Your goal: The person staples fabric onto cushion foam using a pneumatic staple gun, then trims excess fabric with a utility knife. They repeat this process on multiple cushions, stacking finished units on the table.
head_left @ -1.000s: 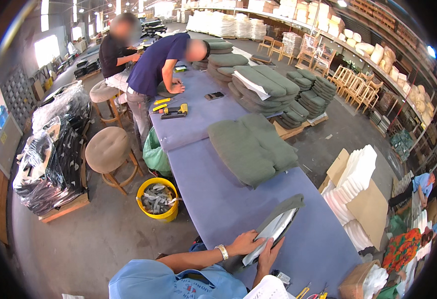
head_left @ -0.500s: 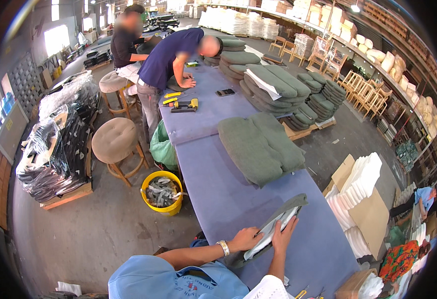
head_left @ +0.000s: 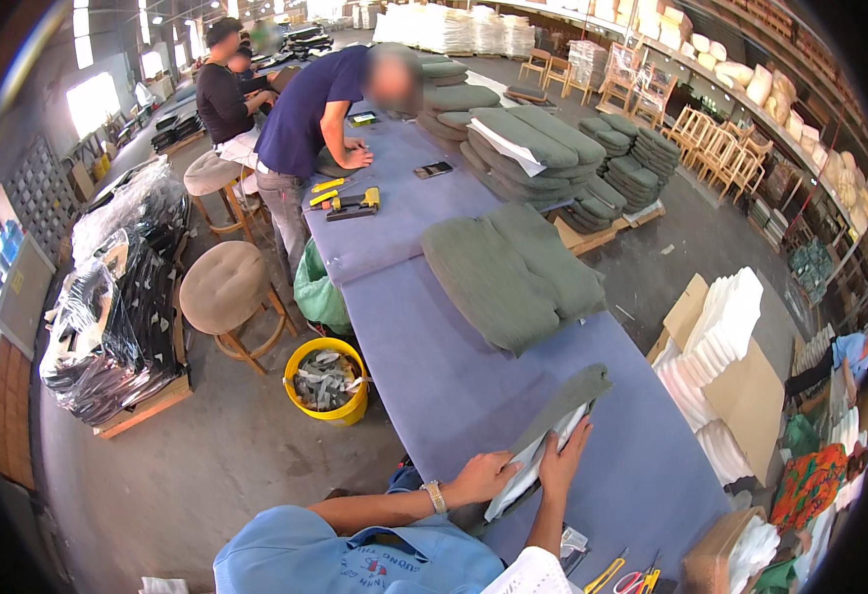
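A dark green fabric cushion [head_left: 564, 408] with a white underside is held on its edge, tilted, above the near part of the blue-grey covered table [head_left: 394, 366]. My left hand [head_left: 485, 478] grips its left side, fingers bent against the fabric. On the opposite side, my right hand [head_left: 564, 461] is closed round the edge by the white underside [head_left: 523, 480], with its fingers pointing up. The cushion's lower end is partly hidden behind my hands and forearms. Just beyond it lies a pile of green cushions [head_left: 513, 277].
Scissors [head_left: 628, 582] and a yellow-handled tool [head_left: 604, 574] lie at the near right edge. Farther up are a yellow staple gun [head_left: 353, 204], a phone [head_left: 433, 170] and a co-worker [head_left: 305, 124] leaning over the table. A yellow bucket of scraps [head_left: 325, 381] stands left, near a stool [head_left: 231, 287].
The view has shifted slightly, bringing more of the tools at the near edge into sight. The cushion has tilted a little, showing more green; both hands keep their hold.
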The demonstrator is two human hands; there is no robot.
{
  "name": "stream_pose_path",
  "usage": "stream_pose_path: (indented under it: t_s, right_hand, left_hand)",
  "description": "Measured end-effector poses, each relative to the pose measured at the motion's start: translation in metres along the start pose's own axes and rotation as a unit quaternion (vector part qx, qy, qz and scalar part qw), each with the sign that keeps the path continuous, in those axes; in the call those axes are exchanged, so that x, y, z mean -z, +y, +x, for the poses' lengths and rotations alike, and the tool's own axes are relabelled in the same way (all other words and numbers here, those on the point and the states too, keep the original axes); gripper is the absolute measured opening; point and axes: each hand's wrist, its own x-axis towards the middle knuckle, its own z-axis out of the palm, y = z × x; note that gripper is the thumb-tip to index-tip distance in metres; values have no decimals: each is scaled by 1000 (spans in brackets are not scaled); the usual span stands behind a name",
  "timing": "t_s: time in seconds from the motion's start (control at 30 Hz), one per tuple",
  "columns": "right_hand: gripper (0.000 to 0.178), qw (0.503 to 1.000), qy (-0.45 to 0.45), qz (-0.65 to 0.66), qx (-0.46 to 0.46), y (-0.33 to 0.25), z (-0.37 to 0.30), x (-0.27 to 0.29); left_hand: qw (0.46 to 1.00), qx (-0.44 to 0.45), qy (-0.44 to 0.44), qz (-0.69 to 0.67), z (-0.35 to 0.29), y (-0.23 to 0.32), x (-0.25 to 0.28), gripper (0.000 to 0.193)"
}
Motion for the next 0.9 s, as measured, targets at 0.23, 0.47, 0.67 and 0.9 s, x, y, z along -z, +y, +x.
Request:
stream_pose_path:
  t_s: [0.23,0.47,0.67,0.9]
  right_hand:
    - [76,1000,1,6,2,0,9,-7]
    - [72,998,37,40,13,-14,3,-13]
    - [57,945,115,305,-14,15,-35,-19]
    - [29,960,162,157,-164,62,-104,36]
  left_hand:
    - [999,-14,-33,31,11,-5,15,37]
    - [997,4,-60,50,6,-1,35,39]
    - [991,-50,-24,121,15,-11,44,36]
    - [988,22,-73,138,12,-12,53,33]
